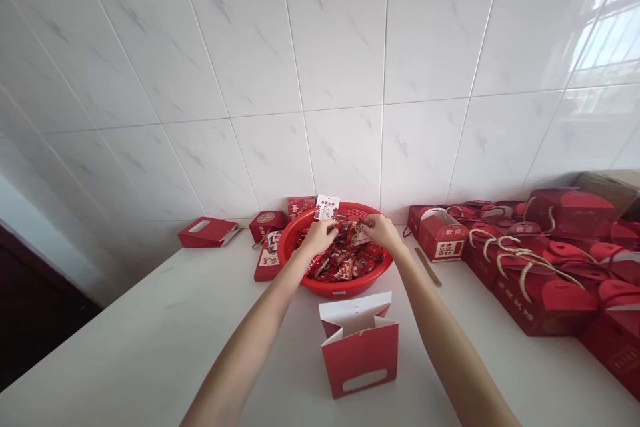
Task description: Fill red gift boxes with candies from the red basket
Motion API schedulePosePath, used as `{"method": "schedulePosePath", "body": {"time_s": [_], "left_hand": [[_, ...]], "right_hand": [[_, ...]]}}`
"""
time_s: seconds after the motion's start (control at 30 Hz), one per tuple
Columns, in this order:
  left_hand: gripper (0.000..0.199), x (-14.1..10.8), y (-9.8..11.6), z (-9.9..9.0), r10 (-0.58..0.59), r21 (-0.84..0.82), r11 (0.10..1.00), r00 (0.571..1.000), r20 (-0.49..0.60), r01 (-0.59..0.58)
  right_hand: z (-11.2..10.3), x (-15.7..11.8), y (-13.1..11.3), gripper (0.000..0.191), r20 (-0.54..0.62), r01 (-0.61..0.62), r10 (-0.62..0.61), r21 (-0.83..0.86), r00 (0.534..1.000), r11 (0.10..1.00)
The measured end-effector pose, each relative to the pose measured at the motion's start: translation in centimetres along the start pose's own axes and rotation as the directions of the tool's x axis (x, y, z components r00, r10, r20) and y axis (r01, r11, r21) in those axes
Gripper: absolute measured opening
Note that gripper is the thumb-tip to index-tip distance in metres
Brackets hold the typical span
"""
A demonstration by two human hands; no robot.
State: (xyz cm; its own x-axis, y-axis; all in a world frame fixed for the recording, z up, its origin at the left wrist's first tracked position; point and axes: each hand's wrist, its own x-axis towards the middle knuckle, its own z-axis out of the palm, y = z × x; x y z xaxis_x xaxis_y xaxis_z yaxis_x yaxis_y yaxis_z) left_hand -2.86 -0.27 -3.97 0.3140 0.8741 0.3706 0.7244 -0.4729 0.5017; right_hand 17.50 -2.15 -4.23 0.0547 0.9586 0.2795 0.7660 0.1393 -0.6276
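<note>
Both of my hands are inside a red plastic basket (334,290) filled with small red wrapped candy packets (346,268). My left hand (321,237) is over the left side, with its thumb and fingers pinched together; what is between them is too small to make out. On the right side, my right hand (383,231) has its fingers closed on the edge of a red-and-white candy packet (358,233). In front of the basket stands a red paper gift box (363,359) with its white-lined top open and an oval window low on its front.
Many red gift boxes (545,300) with cord handles crowd the right side. Left of the basket lie a red box (207,232) with a window and a small red hexagonal box (267,225). A brown strip (428,267) lies on the white table (165,340). A tiled wall (345,67) stands behind.
</note>
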Motion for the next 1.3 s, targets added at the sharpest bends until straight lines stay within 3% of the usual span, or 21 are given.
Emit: {"method": "schedulePosePath", "body": {"time_s": [0.23, 0.4, 0.57, 0.7, 0.87, 0.93, 1.0, 1.07, 1.13, 1.2, 1.27, 1.3], "left_hand": [[0.019, 0.2, -0.5, 0.2, 0.020, -0.189, 0.981, 0.986, -0.163, -0.051], [0.017, 0.1, -0.3, 0.5, 0.066, -0.305, 0.947, 0.990, -0.128, -0.103], [0.023, -0.2, 0.1, 0.2, 0.147, -0.302, 0.939, 0.985, -0.085, -0.166], [0.023, -0.3, 0.2, 0.0, 0.138, -0.317, 0.934, 0.984, -0.109, -0.166], [0.028, -0.2, 0.1, 0.1, 0.109, -0.355, 0.921, 0.980, -0.168, -0.163], [0.029, -0.2, 0.0, 0.2, 0.105, -0.394, 0.903, 0.977, -0.185, -0.171], [0.030, -0.2, 0.0, 0.2, 0.109, -0.432, 0.884, 0.977, -0.183, -0.179], [0.032, -0.2, 0.0, 0.3, 0.118, -0.468, 0.865, 0.979, -0.167, -0.184], [0.035, -0.3, 0.0, 0.4, 0.127, -0.496, 0.849, 0.981, -0.147, -0.184], [0.037, -0.4, 0.2, 0.4, 0.114, -0.507, 0.844, 0.982, -0.148, -0.174], [0.040, -0.5, 0.3, 0.3, 0.083, -0.501, 0.853, 0.985, -0.151, -0.149], [0.041, -0.6, 0.4, 0.2, 0.072, -0.494, 0.859, 0.987, -0.141, -0.133]], "right_hand": [[0.4, 0.0, -0.3, 0.026, -0.132, 0.110, -0.094, 0.123, 0.987, 0.986], [0.2, -0.8, -0.6, 0.029, -0.249, 0.243, -0.206, 0.126, 0.946, 0.962], [0.5, -1.3, -1.1, 0.032, -0.128, 0.331, -0.321, 0.065, 0.938, 0.941], [0.9, -1.1, -0.7, 0.036, -0.047, 0.318, -0.319, 0.285, 0.947, 0.904], [1.2, -0.9, 0.0, 0.038, -0.106, 0.250, -0.228, 0.471, 0.968, 0.846], [1.2, -0.9, 0.1, 0.034, -0.171, 0.190, -0.124, 0.459, 0.977, 0.868], [1.1, -1.0, -0.1, 0.030, -0.288, 0.168, -0.062, 0.360, 0.956, 0.918], [0.9, -1.1, -0.3, 0.035, -0.378, 0.217, -0.123, 0.218, 0.918, 0.952], [0.9, -1.3, -0.7, 0.035, -0.338, 0.320, -0.258, 0.142, 0.905, 0.937], [0.9, -1.4, -0.8, 0.030, -0.177, 0.392, -0.362, 0.178, 0.915, 0.903], [0.9, -1.3, -0.8, 0.031, -0.066, 0.370, -0.366, 0.260, 0.928, 0.892], [0.9, -1.3, -0.7, 0.031, -0.071, 0.333, -0.328, 0.297, 0.942, 0.895]]}}
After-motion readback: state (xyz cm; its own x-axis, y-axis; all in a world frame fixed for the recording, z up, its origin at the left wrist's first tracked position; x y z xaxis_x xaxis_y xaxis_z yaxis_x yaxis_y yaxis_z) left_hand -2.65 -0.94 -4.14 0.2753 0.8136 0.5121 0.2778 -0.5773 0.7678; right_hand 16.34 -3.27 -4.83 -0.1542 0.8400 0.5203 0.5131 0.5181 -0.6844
